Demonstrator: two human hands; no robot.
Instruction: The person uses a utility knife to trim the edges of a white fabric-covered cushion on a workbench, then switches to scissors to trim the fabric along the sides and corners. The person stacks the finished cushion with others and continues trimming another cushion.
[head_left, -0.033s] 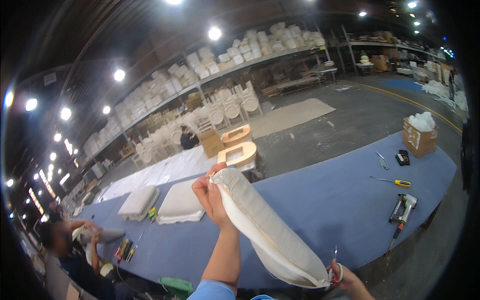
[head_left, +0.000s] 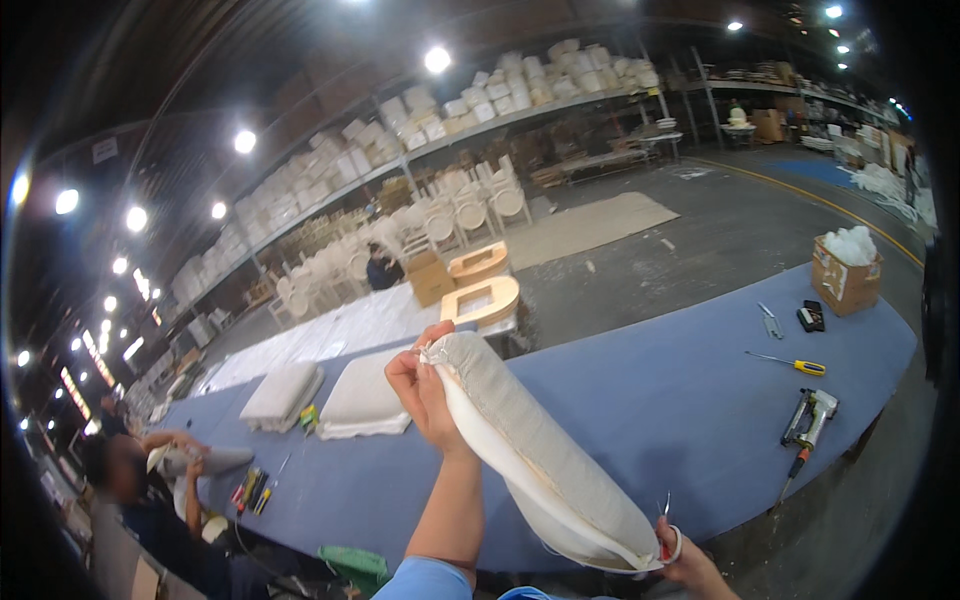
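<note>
Got a long grey padded cushion [head_left: 545, 455] slanting over the near edge of a blue table [head_left: 640, 400], upper end pinched snugly between thumb and fingers of the left hand [head_left: 428, 395], lower end right beside the right hand [head_left: 692, 562]; holding scissors [head_left: 664, 548] by the handles on that right side, honestly can't tell about any extra grip on the cloth, or about blades apart or together; could go wrong in a few ways from here, imo: might nick the grey cover from a careless swing of blades so near that end; might sag or twist mid-span from a loosened left pinch; might also pull the seam crooked from uneven tension between ends; as for materials, looking at dull, linen-like grey fabric, rounded like a bolster, plus a smooth white layer [head_left: 500, 465] bulging out along the lower-left side, puckered and gathered at the upper tip; shiny metal blades, red and pale handles on the scissors; flat, matte surface on the blue table, with a staple gun [head_left: 818, 412] and yellow-handled screwdriver [head_left: 808, 367] lying well apart to the right.
</note>
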